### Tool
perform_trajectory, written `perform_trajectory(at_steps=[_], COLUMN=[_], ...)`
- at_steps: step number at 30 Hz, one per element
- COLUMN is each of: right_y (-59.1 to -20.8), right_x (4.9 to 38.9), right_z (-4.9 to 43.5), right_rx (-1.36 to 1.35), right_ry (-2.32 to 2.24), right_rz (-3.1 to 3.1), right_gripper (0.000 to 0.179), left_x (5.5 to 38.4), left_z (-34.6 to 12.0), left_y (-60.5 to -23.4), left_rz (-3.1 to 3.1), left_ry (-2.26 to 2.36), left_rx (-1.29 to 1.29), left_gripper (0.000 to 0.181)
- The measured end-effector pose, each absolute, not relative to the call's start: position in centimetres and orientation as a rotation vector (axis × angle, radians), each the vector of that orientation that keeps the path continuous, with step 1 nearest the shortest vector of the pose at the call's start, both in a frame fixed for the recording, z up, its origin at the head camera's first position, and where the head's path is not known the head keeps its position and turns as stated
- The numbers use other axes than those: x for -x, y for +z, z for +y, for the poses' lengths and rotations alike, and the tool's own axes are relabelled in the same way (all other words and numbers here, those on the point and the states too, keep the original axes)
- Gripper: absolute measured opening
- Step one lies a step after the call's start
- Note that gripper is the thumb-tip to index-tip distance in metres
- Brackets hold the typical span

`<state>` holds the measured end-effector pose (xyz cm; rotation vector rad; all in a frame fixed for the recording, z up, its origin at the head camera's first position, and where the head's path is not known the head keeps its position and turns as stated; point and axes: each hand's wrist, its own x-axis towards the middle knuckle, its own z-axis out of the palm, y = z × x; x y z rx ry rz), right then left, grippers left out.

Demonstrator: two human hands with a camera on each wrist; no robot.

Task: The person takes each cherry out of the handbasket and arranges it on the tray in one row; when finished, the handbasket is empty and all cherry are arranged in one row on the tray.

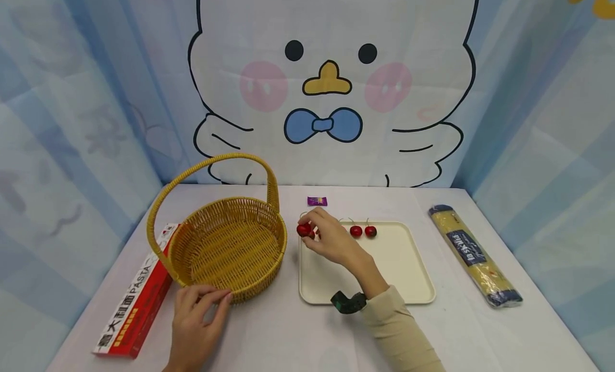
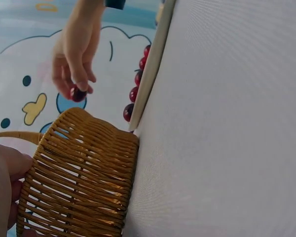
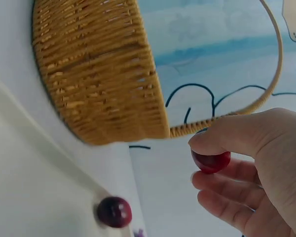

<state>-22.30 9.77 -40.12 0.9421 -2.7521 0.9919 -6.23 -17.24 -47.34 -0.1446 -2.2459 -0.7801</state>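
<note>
My right hand (image 1: 331,238) pinches a dark red cherry (image 3: 213,162) between thumb and fingers, raised above the tray's far left corner. On the cream tray (image 1: 365,276), more cherries (image 1: 355,231) with stems lie in a row along the far edge; my hand hides part of that row in the head view. The left wrist view shows several cherries (image 2: 133,94) there. A yellow-brown wicker basket (image 1: 230,244) with a tall handle stands left of the tray, its inside bare. At its near rim, my left hand (image 1: 199,321) grips the wicker, thumb and fingers on either side.
A red and white pasta box (image 1: 136,302) lies left of the basket, partly behind it. Behind the tray is a small purple packet (image 1: 317,201). To the right lies a bag of spaghetti (image 1: 473,254). A printed curtain (image 1: 331,164) closes off the table's back.
</note>
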Motion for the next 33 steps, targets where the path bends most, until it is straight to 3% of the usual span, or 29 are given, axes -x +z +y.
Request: perform_trajectory(at_steps=[20, 33], right_y=[-41.5, -42.2], right_x=[24.0, 25.0], right_z=[16.8, 21.7], right_rx=[-0.717, -0.429], right_ry=[1.011, 1.008], right_rz=[-2.723, -2.793], right_gripper=[0.032, 0.033], left_x=[6.2, 6.3], left_z=[-17.0, -17.0], left_y=[-47.1, -47.2], left_rz=[-2.218, -2.205], left_ry=[-0.765, -0.753], left_rx=[0.136, 0.138], left_gripper=[0.021, 0.021])
